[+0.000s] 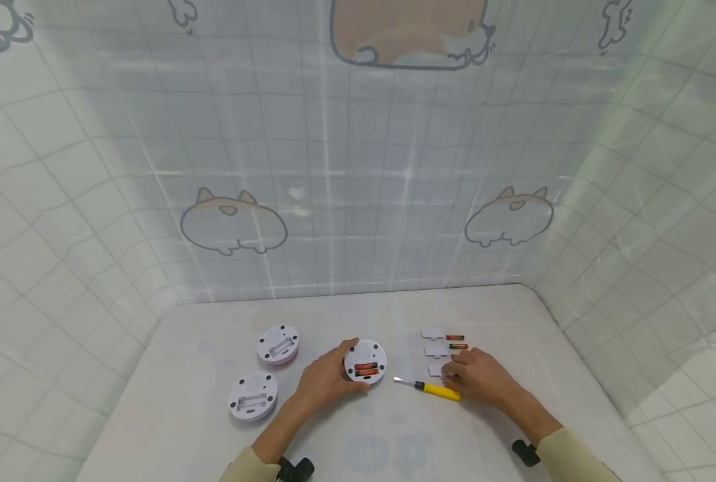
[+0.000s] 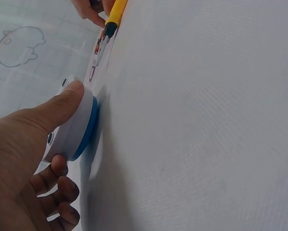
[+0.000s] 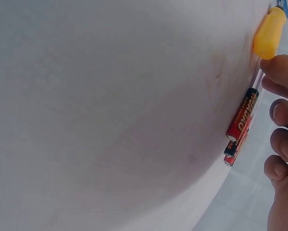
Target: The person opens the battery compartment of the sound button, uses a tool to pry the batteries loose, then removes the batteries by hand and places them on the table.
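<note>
My left hand (image 1: pixel 328 376) grips the side of a round white device (image 1: pixel 375 351) with speaker holes and a blue base, thumb on the near side. Its underside faces up, with two red batteries (image 1: pixel 367 369) in the uncovered compartment. My right hand (image 1: pixel 481 376) is over the right end of the nearest white battery cover (image 1: pixel 435 370). Thumb and forefinger are bent at that cover's edges, hiding part of it. Right by the thumb lies the yellow handle of a screwdriver (image 1: pixel 442 391), its metal tip toward the device. Loose red-and-black batteries (image 3: pixel 242 115) lie beside the fingers.
Two similar round devices, a far one (image 1: pixel 278 344) and a near one (image 1: pixel 253 396), lie at the left with bare battery compartments. Two more white covers, one farther (image 1: pixel 432 333) and one nearer (image 1: pixel 435 350), lie in a column at the right. A patterned curtain (image 1: pixel 358 167) surrounds the table.
</note>
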Demonstrator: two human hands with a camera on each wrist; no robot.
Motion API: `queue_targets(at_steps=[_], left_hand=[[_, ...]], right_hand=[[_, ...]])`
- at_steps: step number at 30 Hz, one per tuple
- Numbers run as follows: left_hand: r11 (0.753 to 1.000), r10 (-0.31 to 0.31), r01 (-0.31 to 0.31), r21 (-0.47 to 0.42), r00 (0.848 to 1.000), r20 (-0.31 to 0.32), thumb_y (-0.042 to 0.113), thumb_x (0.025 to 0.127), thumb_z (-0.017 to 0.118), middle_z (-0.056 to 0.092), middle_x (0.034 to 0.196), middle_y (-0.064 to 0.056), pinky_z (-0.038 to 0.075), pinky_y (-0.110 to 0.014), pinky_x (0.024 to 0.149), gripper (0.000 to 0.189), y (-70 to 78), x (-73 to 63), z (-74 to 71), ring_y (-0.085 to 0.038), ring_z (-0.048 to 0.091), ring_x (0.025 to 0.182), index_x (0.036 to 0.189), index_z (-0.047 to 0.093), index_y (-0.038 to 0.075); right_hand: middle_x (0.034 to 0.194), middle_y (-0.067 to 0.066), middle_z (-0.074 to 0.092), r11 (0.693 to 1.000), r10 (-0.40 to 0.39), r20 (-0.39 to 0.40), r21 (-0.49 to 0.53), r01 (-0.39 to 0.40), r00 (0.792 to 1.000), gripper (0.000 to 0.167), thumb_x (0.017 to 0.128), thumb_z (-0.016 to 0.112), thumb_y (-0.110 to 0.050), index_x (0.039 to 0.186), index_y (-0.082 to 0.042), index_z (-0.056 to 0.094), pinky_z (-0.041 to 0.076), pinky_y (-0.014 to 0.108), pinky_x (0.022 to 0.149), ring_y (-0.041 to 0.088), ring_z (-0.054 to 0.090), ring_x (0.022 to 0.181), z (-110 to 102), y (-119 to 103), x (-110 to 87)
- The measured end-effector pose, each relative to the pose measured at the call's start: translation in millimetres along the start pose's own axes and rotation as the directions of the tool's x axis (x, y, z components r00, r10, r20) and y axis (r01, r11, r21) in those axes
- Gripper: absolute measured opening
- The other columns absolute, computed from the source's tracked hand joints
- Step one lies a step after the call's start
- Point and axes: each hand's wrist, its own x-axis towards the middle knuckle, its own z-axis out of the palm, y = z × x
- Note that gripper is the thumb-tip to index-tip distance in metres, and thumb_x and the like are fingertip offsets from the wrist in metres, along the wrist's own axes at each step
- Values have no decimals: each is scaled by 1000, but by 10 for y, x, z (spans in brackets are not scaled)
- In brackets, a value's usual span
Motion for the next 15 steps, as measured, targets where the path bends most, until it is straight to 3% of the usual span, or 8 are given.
queue_targets(at_steps=[9, 15], left_hand=[[1000, -3, 3, -26, 1000, 12, 64, 69, 83, 63, 134, -10, 50, -55, 89, 100, -10, -4, -10, -30, 62, 116, 151, 43, 24], [1000, 1, -1, -25, 1000, 8, 66, 69, 83, 63, 135, -10, 51, -55, 89, 100, -17, 3, -10, -31, 62, 117, 151, 42, 26]], right_hand=[[92, -18, 65, 997, 46, -35, 64, -43, 998, 21, 90, 74, -45, 103, -29, 78, 53, 33, 86, 4, 57, 86, -43, -137, -6], [88, -19, 61, 995, 18, -56, 102, -13, 998, 24, 90, 73, -48, 100, -27, 77, 53, 33, 84, 4, 54, 83, -58, -325, -51]])
